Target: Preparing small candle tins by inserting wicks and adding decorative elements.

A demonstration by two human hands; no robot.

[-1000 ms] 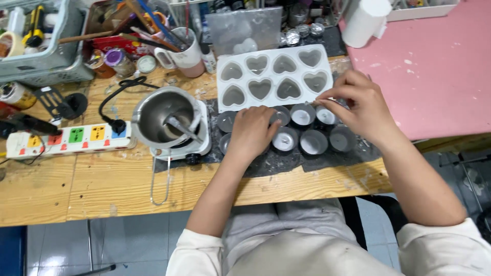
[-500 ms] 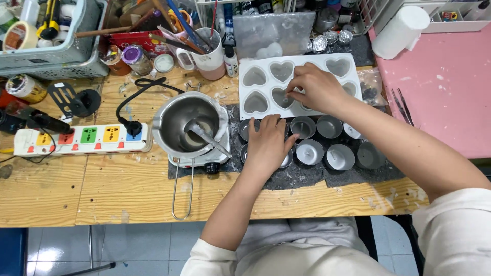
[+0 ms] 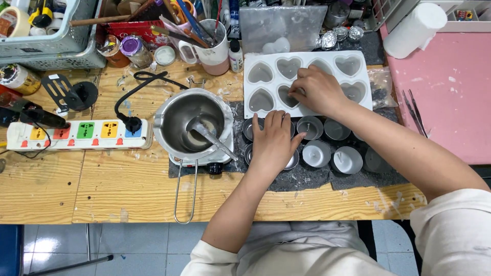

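Nearest, the left hand (image 3: 273, 140) lay flat, fingers together, pressed over small round metal cups (image 3: 327, 148) on a dark mat (image 3: 307, 179). Beside it stood a steel melting pot (image 3: 193, 125) holding a spoon (image 3: 212, 138). Farther off, the right hand (image 3: 317, 92) rested curled on the white heart-shaped mould tray (image 3: 261, 76), fingertips pinched at a lower-row cavity.

White heart mould (image 3: 261, 74), pink mat (image 3: 450, 102), silver cups (image 3: 348, 159).
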